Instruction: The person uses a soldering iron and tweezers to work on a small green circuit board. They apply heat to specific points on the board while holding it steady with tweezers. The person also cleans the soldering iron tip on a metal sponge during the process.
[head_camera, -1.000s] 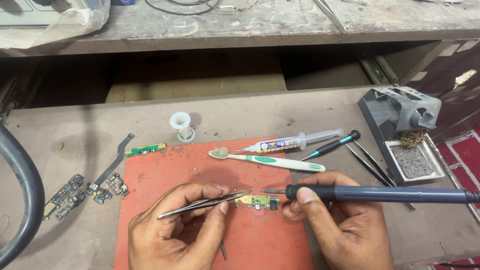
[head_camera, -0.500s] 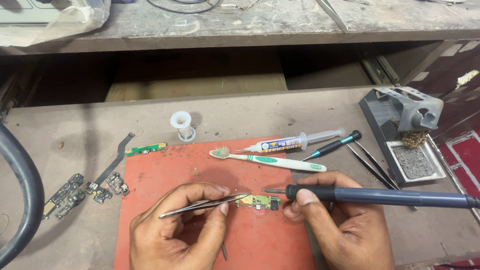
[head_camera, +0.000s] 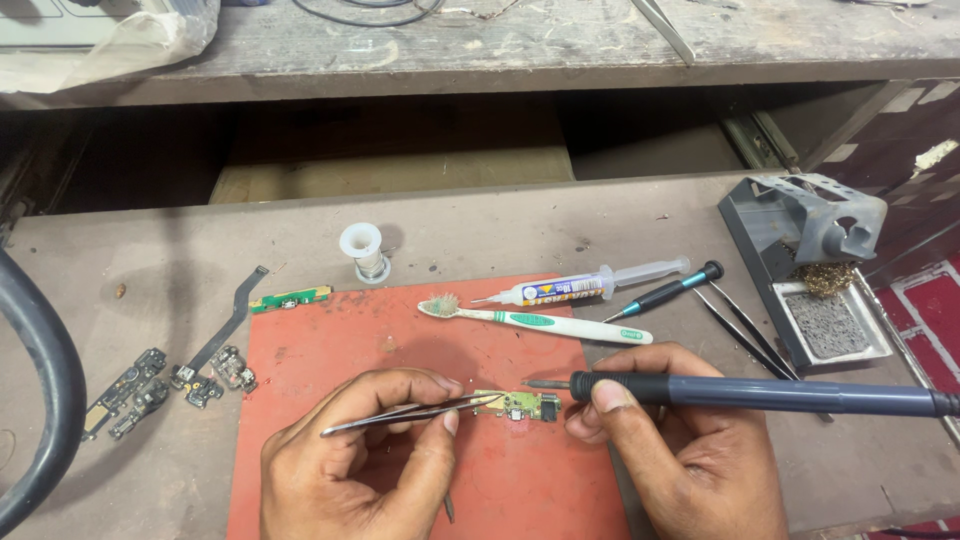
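Lying between both hands: small circuit board | left hand pinches tweezers | right hand grips soldering iron

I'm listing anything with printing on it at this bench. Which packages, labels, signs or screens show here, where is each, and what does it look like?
Syringe label: wrapped round the clear syringe lying above the toothbrush at the red mat's top edge; white and yellow with blue print.
Toothbrush handle: across the mat's top; white with a green printed patch.
Plastic bag: top left on the shelf; crumpled, whitish, over a pale box.
No signs or screens show.
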